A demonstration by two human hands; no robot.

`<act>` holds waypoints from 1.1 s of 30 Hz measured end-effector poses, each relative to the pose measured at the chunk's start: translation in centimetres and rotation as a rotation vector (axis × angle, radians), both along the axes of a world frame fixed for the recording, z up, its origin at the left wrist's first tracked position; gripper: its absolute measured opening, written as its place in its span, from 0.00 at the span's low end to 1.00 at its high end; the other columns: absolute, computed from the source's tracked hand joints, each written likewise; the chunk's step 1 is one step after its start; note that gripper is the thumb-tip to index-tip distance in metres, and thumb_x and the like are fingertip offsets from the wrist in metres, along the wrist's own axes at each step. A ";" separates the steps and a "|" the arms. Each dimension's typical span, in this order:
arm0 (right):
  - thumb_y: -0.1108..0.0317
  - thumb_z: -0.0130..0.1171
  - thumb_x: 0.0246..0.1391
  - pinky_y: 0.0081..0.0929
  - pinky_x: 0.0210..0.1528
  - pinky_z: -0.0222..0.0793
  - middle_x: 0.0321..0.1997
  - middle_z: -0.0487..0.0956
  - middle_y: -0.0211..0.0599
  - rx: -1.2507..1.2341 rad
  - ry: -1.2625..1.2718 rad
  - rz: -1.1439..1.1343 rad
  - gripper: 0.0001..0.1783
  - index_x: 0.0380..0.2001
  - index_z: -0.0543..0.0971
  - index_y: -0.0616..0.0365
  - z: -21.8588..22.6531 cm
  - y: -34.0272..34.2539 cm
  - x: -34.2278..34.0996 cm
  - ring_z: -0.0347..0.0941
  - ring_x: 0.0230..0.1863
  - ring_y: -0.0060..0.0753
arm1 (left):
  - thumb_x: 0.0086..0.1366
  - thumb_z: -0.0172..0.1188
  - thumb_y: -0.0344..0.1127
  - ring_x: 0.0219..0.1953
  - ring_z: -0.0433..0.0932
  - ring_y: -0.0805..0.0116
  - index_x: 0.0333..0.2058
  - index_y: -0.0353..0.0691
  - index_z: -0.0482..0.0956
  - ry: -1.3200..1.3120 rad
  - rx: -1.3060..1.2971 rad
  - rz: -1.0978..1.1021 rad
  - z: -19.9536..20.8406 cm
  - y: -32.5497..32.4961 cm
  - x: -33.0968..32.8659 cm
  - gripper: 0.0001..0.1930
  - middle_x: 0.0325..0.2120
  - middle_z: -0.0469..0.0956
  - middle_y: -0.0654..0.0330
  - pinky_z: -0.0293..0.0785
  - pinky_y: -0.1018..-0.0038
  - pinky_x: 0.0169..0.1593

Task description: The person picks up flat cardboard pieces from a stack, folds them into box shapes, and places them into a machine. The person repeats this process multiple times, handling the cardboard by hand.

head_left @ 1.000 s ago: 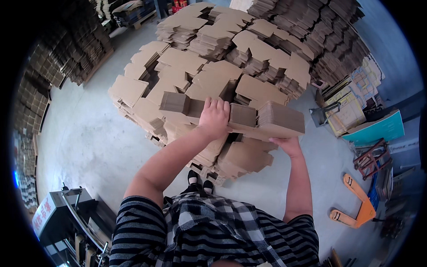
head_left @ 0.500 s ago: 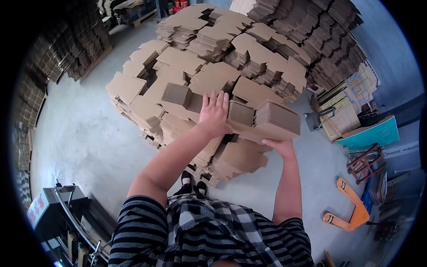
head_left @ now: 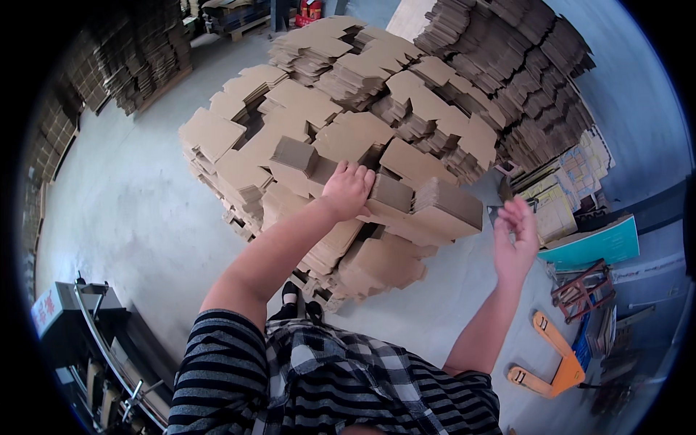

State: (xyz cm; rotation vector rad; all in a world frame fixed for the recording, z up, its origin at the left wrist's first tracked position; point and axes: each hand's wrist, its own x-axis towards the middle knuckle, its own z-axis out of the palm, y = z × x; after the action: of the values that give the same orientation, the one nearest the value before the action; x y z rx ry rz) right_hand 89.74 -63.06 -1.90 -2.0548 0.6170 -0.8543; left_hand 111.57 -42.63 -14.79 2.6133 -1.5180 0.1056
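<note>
A bundle of flat die-cut cardboard blanks [head_left: 435, 210] stands on edge over the near right part of a large pile of brown cardboard blanks [head_left: 297, 101]. My left hand [head_left: 349, 190] grips its upper edge in a notch, fingers bent over the far side. My right hand [head_left: 516, 243] is raised in the air off the bundle's right end, touching nothing. Its fingers are loosely bent and apart, slightly blurred. The lower edge of the bundle is partly hidden, so I cannot tell how it rests on the pile.
The pile stands on a pallet [head_left: 322, 293] close to my feet. More stacked cardboard [head_left: 522, 80] leans along the right wall. An orange pallet jack [head_left: 558, 370] and a teal board [head_left: 594, 243] are at right. A machine with a curved metal rail [head_left: 109, 348] stands at lower left.
My right hand has let go of the bundle's right end and moved up and to the right. My left hand stays on the bundle, its fingers more bent now.
</note>
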 end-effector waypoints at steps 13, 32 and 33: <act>0.49 0.72 0.33 0.45 0.44 0.71 0.39 0.78 0.50 -0.858 0.874 0.315 0.34 0.40 0.71 0.58 -5.4 10.0 12.2 0.75 0.43 0.52 | 0.53 0.57 0.41 0.49 0.71 0.59 0.40 0.41 0.76 0.009 -0.143 0.124 2.0 0.4 -2.5 0.17 0.42 0.75 0.57 0.47 0.49 0.65; 0.59 0.64 0.50 0.38 0.53 0.68 0.48 0.76 0.37 1.128 0.317 1.421 0.28 0.52 0.71 0.58 1.5 51.7 10.9 0.70 0.50 0.37 | 0.63 0.55 0.37 0.56 0.66 0.43 0.47 0.33 0.70 -0.611 -0.958 0.449 13.4 44.6 -38.8 0.17 0.48 0.69 0.46 0.62 0.51 0.57; 0.59 0.65 0.48 0.39 0.54 0.67 0.50 0.76 0.37 1.203 0.338 1.432 0.29 0.53 0.71 0.57 1.4 56.0 8.5 0.70 0.51 0.38 | 0.60 0.58 0.37 0.55 0.67 0.45 0.47 0.34 0.71 -0.608 -0.939 0.639 12.2 46.4 -43.1 0.18 0.47 0.69 0.48 0.64 0.52 0.56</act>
State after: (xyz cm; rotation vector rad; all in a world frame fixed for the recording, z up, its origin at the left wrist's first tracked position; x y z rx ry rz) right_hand 98.22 -7.09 -0.52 -0.9851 -0.2633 0.6260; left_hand 68.52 3.76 -2.58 2.1627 -0.3911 1.3710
